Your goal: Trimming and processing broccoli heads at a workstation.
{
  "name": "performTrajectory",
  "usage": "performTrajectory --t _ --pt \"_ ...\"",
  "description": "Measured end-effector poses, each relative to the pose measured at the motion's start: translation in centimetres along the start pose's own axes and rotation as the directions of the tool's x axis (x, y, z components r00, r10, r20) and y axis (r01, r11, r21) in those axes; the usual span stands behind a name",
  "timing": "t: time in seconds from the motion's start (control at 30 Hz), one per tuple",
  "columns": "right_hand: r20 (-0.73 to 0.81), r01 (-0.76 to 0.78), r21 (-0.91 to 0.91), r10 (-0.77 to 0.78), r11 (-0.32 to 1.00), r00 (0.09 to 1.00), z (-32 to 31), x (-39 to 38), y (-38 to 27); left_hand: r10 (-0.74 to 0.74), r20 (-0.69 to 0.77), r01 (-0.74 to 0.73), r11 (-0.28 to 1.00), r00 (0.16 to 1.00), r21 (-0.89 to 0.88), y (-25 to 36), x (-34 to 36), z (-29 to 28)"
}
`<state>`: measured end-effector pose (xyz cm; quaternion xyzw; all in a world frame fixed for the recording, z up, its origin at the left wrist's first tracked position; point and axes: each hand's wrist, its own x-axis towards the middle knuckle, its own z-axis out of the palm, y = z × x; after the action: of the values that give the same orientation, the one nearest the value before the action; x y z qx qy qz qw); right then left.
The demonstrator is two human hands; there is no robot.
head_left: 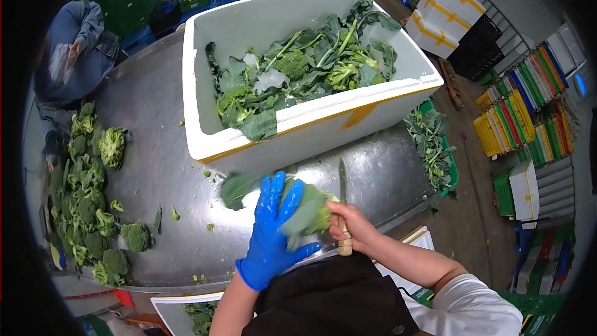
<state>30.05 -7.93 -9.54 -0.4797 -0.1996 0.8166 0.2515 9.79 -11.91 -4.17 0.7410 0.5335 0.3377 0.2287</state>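
Note:
My left hand (271, 236), in a blue glove, lies with long fingers over a leafy broccoli piece (311, 211), holding it above the steel table (149, 112); a dark leaf (237, 188) sticks out leftward. My bare right hand (348, 224) is closed around an upright-pointing knife (344, 246) with a wooden handle, thumb against the broccoli's right end. The blade points away from me. Just beyond my hands stands a white foam box (311, 118) holding broccoli, loose leaves and ice (271, 81).
Broccoli heads (93, 211) line the table's left side, beside a person (87, 56) in blue clothing. Right: a green crate of leaves (429, 143), stacked foam boxes (441, 18), colourful folded crates (516, 112). Green crates (118, 6) stand behind. A foam box (168, 311) sits below the near edge.

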Motion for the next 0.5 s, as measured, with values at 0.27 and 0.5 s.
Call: performTrajectory --t 0.27,0.5 --pt "0.194 0.358 -0.596 -0.304 0.719 0.933 3.9 0.1 -0.6 -0.662 -0.057 0.26 0.369 0.747 -0.892 -6.5 -6.4 4.2" --pt "0.487 0.609 -0.725 -0.386 0.321 0.783 4.3 3.7 3.2 -0.816 -0.108 0.207 0.269 0.568 -0.94 -5.6 -7.1 2.4"
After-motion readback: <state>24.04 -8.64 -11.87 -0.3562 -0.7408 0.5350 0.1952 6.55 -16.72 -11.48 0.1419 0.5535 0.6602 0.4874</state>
